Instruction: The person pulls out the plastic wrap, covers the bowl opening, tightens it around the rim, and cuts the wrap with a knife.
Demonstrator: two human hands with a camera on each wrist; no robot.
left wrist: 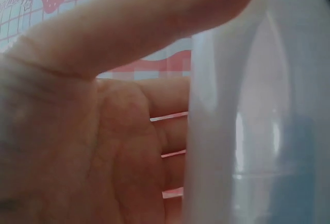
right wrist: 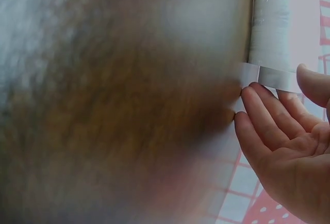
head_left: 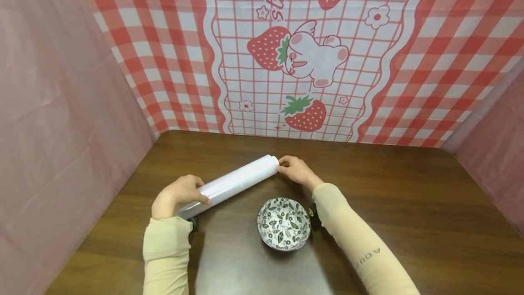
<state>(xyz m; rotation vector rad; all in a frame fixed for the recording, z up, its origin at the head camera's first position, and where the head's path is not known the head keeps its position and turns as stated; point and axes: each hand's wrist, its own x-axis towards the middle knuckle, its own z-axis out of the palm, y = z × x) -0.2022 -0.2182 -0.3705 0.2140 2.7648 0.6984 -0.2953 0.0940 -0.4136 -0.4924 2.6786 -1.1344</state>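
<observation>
A long white roll of plastic wrap (head_left: 235, 181) lies slantwise over the dark wooden table, its right end farther from me. My left hand (head_left: 182, 192) grips it near its left end. In the left wrist view the left thumb (left wrist: 154, 20) reaches across the film, with the fingers behind the roll. My right hand (head_left: 296, 170) holds the roll's right end between thumb and fingers. The right wrist view shows its fingertips (right wrist: 247, 92) at the end of the core (right wrist: 278, 77). Nearer me, between the forearms, a bowl (head_left: 284, 224) with a dark leaf pattern stands upright.
The wooden table (head_left: 409, 204) meets a red and white checked cloth (head_left: 172, 58) with strawberry prints at the back. Pink cloth (head_left: 69, 104) hangs on the left and right sides. A blurred surface (right wrist: 113, 100) fills much of the right wrist view.
</observation>
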